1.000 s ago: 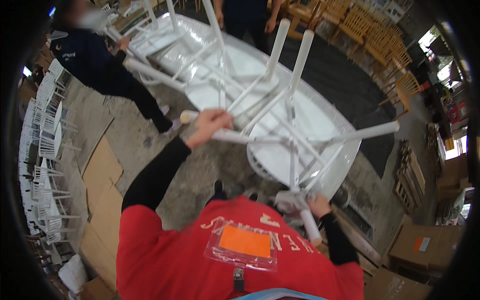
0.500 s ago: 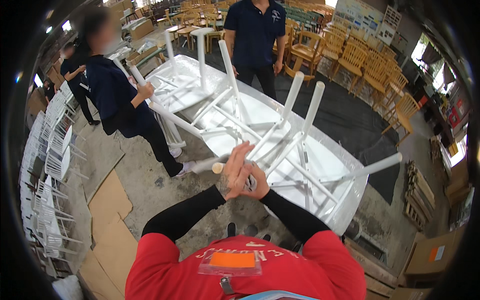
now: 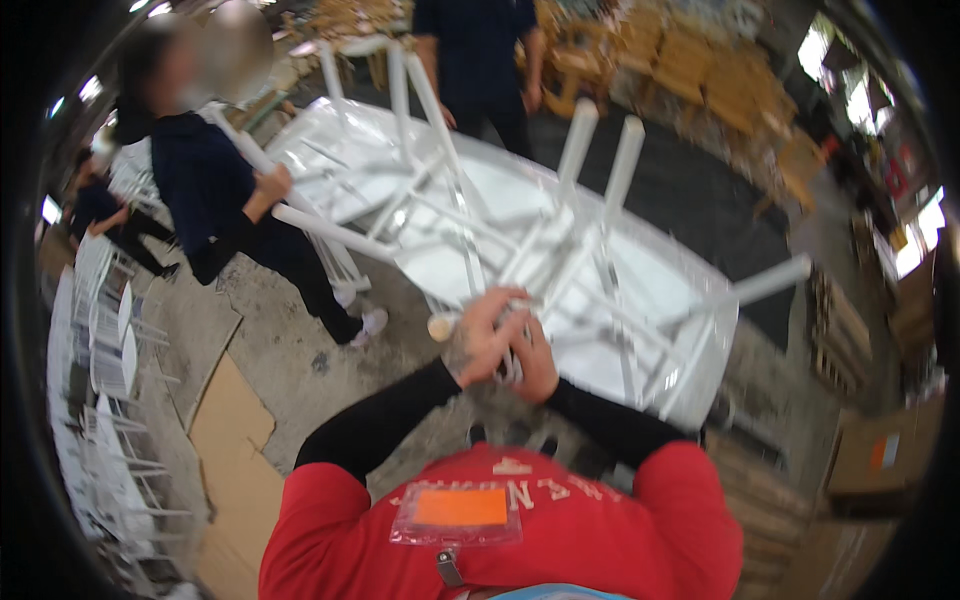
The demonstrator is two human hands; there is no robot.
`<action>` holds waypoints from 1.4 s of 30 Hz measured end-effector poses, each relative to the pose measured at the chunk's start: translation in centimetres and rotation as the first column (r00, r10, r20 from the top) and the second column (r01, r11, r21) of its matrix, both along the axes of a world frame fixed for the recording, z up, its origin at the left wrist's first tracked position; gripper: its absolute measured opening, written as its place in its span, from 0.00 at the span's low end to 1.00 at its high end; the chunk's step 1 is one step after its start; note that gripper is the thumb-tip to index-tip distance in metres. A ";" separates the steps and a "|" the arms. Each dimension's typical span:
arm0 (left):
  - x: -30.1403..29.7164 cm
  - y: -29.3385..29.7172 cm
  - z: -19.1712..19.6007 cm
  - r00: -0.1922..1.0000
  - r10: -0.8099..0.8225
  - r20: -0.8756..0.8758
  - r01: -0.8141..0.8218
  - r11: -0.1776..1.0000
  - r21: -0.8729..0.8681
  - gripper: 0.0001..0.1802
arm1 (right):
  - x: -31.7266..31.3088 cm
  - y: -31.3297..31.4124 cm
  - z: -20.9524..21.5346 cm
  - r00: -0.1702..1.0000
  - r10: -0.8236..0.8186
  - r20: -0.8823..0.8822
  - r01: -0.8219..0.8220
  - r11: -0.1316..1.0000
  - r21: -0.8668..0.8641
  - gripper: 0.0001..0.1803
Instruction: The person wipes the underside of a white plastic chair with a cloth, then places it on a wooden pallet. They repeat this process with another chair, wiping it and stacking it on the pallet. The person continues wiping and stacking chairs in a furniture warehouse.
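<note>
My two hands meet in front of my chest, at the near edge of a plastic-wrapped table. My left hand (image 3: 484,335) lies with bent fingers over my right hand (image 3: 536,362), which is curled closed. Between them shows a small greyish thing, too blurred to name. Just left of my left hand is the round, beige end of a white chair leg (image 3: 441,327). Beyond my hands, upturned white chair frames (image 3: 607,260) stand with their splayed legs in the air. Blur hides whether my fingers touch the nearest frame.
At the left a co-worker (image 3: 215,185) in dark clothes grips a white leg. Another person (image 3: 478,70) stands behind the table (image 3: 722,375). White spindle-back chairs (image 3: 115,340) line the left side. Cardboard (image 3: 230,410) lies on the floor; boxes (image 3: 885,450) and pallets (image 3: 838,335) stand at right.
The view has shifted and blurred. My hands remain together, with the left fingers more bent over the right. The co-worker at left still holds the leg.
</note>
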State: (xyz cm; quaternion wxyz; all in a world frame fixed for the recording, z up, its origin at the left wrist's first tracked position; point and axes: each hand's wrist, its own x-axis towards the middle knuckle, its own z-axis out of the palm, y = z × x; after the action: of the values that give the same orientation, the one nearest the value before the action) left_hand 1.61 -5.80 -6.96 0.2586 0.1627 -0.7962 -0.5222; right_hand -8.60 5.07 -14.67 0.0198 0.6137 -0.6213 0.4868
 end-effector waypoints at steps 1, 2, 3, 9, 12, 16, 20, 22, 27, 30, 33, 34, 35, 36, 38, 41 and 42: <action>-0.6 0.3 -0.1 1.000 -0.007 -0.024 0.006 1.000 -0.022 0.16 | -1.0 0.8 -3.2 0.998 -0.016 -0.060 0.019 0.998 0.064 0.35; 0.2 0.9 0.0 0.998 -0.034 0.049 0.034 0.999 0.011 0.15 | -1.1 2.1 -4.8 0.994 -0.059 -0.087 0.075 0.980 0.185 0.35; -0.1 0.8 1.0 0.995 -0.059 0.077 0.059 0.998 0.011 0.15 | -2.6 2.5 -5.3 0.983 -0.094 -0.159 0.135 0.953 0.270 0.35; -0.2 0.9 0.9 0.996 -0.077 0.053 0.081 0.995 -0.067 0.14 | -10.5 5.2 -5.4 0.933 -0.347 0.090 0.277 0.857 0.435 0.29; 0.7 0.9 1.1 0.979 -0.090 0.181 0.093 0.996 -0.007 0.14 | -14.1 2.8 -2.2 0.881 -0.433 0.192 0.375 0.885 0.277 0.26; 1.2 1.0 1.5 0.963 -0.053 0.263 0.039 0.997 0.059 0.13 | -19.0 -0.7 -1.2 0.818 -0.570 0.077 0.537 0.805 0.251 0.27; -1.2 1.1 1.7 0.954 -0.129 0.270 0.075 0.977 0.200 0.12 | -23.1 0.5 -8.0 0.776 -0.569 -0.272 0.623 0.623 0.473 0.40; 0.5 0.9 1.7 0.947 -0.065 0.316 -0.018 0.967 0.254 0.12 | -19.3 -1.2 -9.2 0.775 -0.603 -0.190 0.585 0.570 0.577 0.43; 1.2 1.9 3.5 0.969 0.056 0.240 -0.002 0.975 -0.221 0.10 | -18.2 -2.0 -8.5 0.795 -0.581 -0.176 0.536 0.535 0.653 0.43; -0.3 3.0 9.1 0.996 -0.086 -0.002 0.085 0.991 -0.107 0.11 | -18.8 -1.4 -9.0 0.788 -0.589 -0.181 0.543 0.525 0.656 0.44; -1.1 3.3 15.2 0.855 -0.442 -0.273 0.327 0.866 -0.379 0.12 | -19.1 -1.9 -8.4 0.777 -0.597 -0.202 0.566 0.520 0.640 0.44; -1.2 3.9 16.5 0.770 -0.532 -0.353 0.392 0.830 -0.396 0.12 | -18.6 -2.1 -8.3 0.776 -0.596 -0.207 0.567 0.515 0.642 0.44; -1.2 4.6 17.9 0.711 -0.578 -0.400 0.444 0.810 -0.382 0.13 | -18.6 -2.1 -8.3 0.778 -0.592 -0.212 0.571 0.524 0.632 0.44; -1.1 5.1 19.2 0.644 -0.621 -0.447 0.497 0.784 -0.372 0.14 | -18.8 -1.9 -8.4 0.777 -0.590 -0.219 0.578 0.530 0.620 0.44; -1.0 5.4 20.5 0.523 -0.672 -0.524 0.565 0.734 -0.377 0.14 | -18.7 -2.0 -8.6 0.771 -0.593 -0.233 0.587 0.519 0.622 0.45; -0.6 4.8 21.1 0.403 -0.711 -0.576 0.613 0.677 -0.407 0.20 | -18.5 -2.3 -8.7 0.753 -0.605 -0.260 0.607 0.487 0.628 0.45; -0.4 4.3 21.2 0.384 -0.726 -0.570 0.631 0.657 -0.412 0.19 | -18.4 -2.3 -8.8 0.745 -0.609 -0.272 0.623 0.490 0.610 0.45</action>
State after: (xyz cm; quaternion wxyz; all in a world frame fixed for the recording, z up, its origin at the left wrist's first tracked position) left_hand 1.16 -1.46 14.27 0.3100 -0.4030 -0.6631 -0.5494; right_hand -27.03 2.79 -23.44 -0.0225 0.3200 -0.9289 0.1849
